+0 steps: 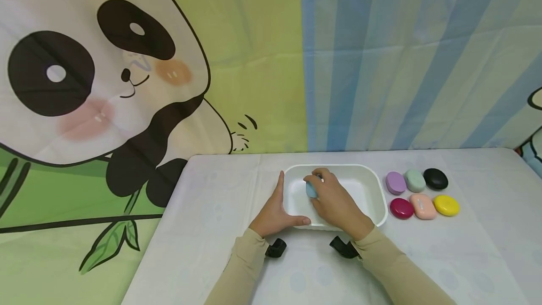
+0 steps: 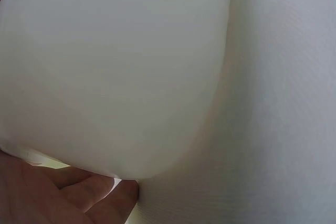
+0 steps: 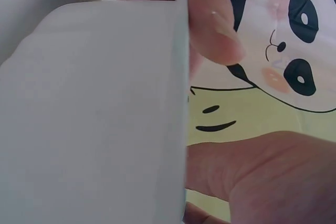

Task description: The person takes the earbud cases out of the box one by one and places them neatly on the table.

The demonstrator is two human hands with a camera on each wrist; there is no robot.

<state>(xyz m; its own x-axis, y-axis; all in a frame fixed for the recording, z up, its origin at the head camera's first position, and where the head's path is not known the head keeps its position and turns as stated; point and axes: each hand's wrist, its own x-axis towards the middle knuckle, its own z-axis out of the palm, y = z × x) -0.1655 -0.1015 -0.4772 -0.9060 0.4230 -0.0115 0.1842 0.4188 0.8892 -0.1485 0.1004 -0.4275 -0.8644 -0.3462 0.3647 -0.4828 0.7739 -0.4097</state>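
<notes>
A white rectangular tray point(image 1: 374, 187) with rounded corners lies on the table. Inside its left half, my right hand point(image 1: 336, 201) grips a small light blue rounded piece point(image 1: 311, 189) between thumb and fingers, from above. The fingers cover much of the piece, so its exact kind is unclear. Around the tray's front left corner spreads my left hand point(image 1: 273, 213), its fingers straight along the left side and its thumb at the front rim. The left wrist view has the tray's pale outer wall point(image 2: 115, 77) up close, with fingertips touching its lower edge.
To the tray's right, several smooth rounded pieces stand in two rows: purple point(image 1: 395, 183), mint point(image 1: 415, 180), black point(image 1: 435, 179), dark red point(image 1: 402, 208), peach point(image 1: 423, 206) and yellow point(image 1: 446, 205). Behind the white-covered table point(image 1: 228, 187) hangs a panda-print cloth point(image 1: 258, 60).
</notes>
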